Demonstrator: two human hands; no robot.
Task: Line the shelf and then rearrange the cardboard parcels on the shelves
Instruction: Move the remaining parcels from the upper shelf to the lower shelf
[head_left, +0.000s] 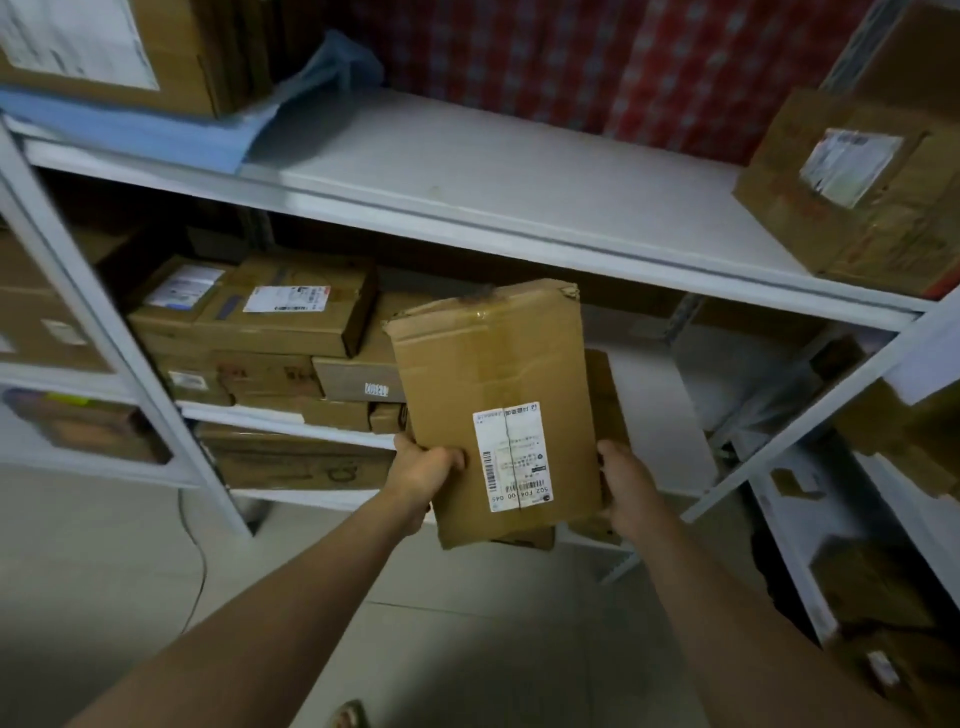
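Note:
A flat brown cardboard parcel (493, 384) with a white barcode label is held in front of the white shelf unit, below the upper shelf board (509, 176). My left hand (423, 470) grips its lower left edge and my right hand (626, 483) grips its lower right edge. A second, smaller parcel (605, 410) shows behind it on the right. A blue liner sheet (156, 130) covers the left part of the upper shelf, under a large box (104, 47). The rest of that shelf board is bare white.
Several labelled parcels (270, 322) are stacked on the lower shelf at left. A taped box (852, 192) sits at the upper shelf's right end. More boxes fill the racks at far left and right. A red patterned cloth (597, 57) hangs behind. Tiled floor lies below.

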